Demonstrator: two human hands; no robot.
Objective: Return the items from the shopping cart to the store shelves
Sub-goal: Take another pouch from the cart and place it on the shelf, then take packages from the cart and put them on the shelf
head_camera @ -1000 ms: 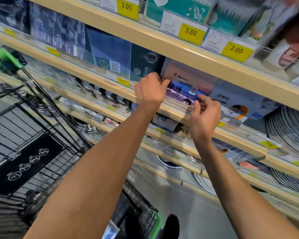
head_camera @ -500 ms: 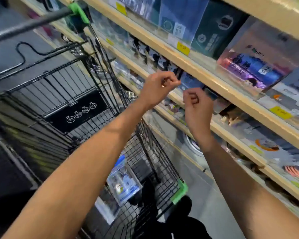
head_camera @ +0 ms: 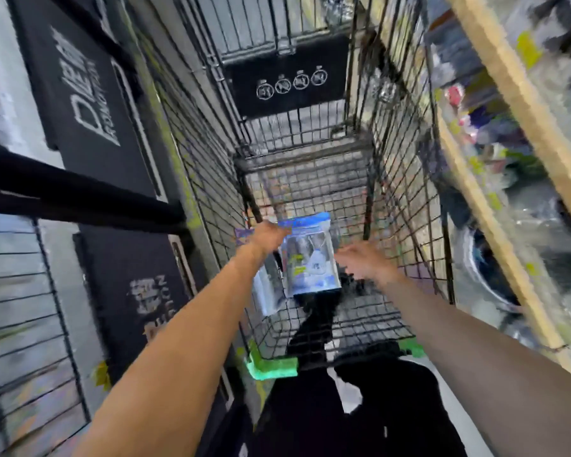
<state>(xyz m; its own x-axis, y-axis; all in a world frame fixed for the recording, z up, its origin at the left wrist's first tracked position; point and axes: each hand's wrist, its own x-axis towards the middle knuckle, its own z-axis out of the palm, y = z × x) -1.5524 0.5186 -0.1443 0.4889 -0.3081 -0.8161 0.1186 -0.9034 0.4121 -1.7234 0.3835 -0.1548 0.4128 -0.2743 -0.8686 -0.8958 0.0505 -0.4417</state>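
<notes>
Both bare arms reached down into the black wire shopping cart, seen from above and blurred by motion. The left hand lay at the top left corner of a clear plastic packet with a blue header strip, which lay low in the cart's basket, tilted slightly; its fingers seemed to touch or pinch that corner, but the blur kept me from telling whether they had closed on it. The right hand hovered just beside the packet's right edge, its fingers spread loosely and holding nothing. A second pale flat packet sat partly under the first, to its left. A black placard with four white round icons hung on the cart's far end. Green plastic corner guards marked the near rim. Wooden-edged store shelves ran along the right, their goods too smeared to name
</notes>
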